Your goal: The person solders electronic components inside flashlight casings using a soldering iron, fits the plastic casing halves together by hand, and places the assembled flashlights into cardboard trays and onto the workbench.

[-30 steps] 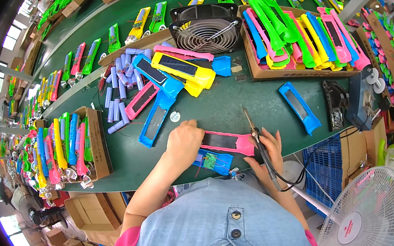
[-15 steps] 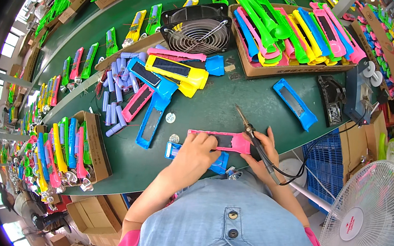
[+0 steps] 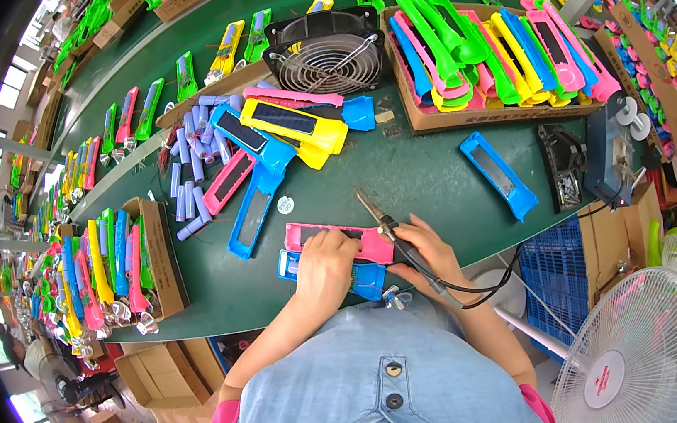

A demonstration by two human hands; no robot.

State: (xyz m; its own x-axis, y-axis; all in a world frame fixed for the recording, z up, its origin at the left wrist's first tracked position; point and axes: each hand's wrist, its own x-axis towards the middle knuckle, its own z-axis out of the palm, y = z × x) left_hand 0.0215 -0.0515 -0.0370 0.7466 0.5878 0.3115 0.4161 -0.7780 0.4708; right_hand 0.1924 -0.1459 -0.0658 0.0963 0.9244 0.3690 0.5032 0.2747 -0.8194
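Note:
My right hand (image 3: 431, 254) is closed around a soldering iron (image 3: 403, 246), whose metal tip points up and to the left above the green bench. My left hand (image 3: 327, 270) has its fingers curled down on a pink plastic casing (image 3: 376, 246) with a dark panel in it. Just nearer to me lies a blue casing (image 3: 368, 280), partly covered by the left hand. At its right end sits a small silvery lamp head (image 3: 397, 298). The left fingertips are partly hidden.
Purple cylindrical cells (image 3: 197, 145) and a pile of casings (image 3: 282, 117) lie to the left. Boxes of coloured casings stand at back right (image 3: 483, 115) and left (image 3: 170, 263). A black fan (image 3: 323, 51) sits behind; a blue casing (image 3: 499, 175) lies right, near a soldering station (image 3: 610, 155).
The pink casing and my left hand have shifted left, so the pink piece lies along the blue casing. My right hand has moved left with the soldering iron, off the pink casing's end.

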